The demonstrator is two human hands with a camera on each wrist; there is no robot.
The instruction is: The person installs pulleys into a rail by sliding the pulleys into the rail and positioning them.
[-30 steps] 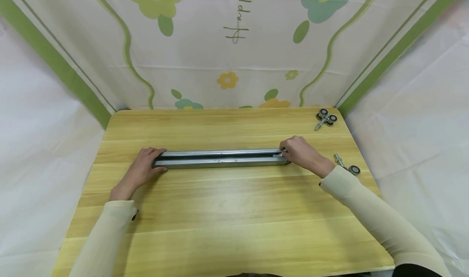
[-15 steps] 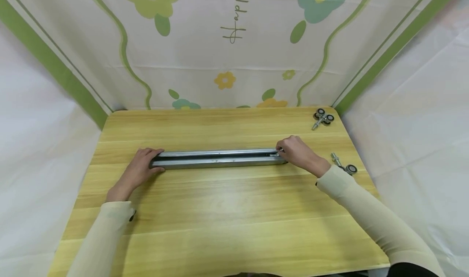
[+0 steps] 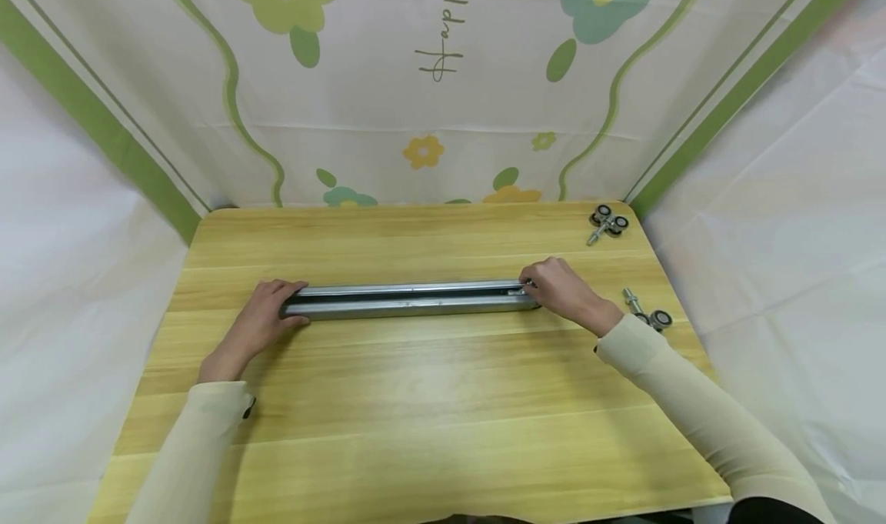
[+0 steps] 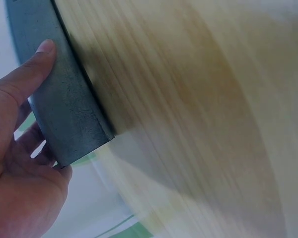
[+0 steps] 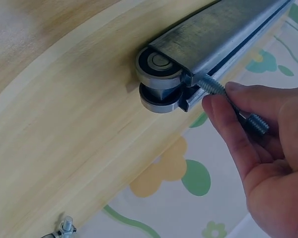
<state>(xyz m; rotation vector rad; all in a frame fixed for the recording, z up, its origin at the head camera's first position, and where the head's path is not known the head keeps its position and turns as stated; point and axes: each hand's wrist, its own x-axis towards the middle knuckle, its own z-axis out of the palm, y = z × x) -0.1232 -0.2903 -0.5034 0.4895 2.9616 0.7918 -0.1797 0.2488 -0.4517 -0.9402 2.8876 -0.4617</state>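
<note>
A grey metal channel rail (image 3: 408,308) lies across the table, its long slot facing up. At its left end my left hand (image 3: 252,328) grips it, thumb on the near side (image 4: 69,89) and fingers around the far side. My right hand (image 3: 567,293) is at the right end; in the right wrist view the thumb and fingers of this hand (image 5: 268,134) pinch a threaded bolt (image 5: 211,84) standing out of the slot. Roller wheels (image 5: 159,69) on that bolt's trolley stick partly out of the rail's end; the rest is inside the rail.
Two more roller trolleys with bolts lie on the wooden table (image 3: 415,432): one (image 3: 609,222) near the far right corner, another (image 3: 647,312) beyond my right wrist, partly behind the sleeve. A patterned cloth (image 3: 374,85) hangs behind the table, white sheets at the sides.
The head view has shifted slightly, so everything appears a little further left. Both hands keep their hold, and the rail shows no clear movement on the table.
</note>
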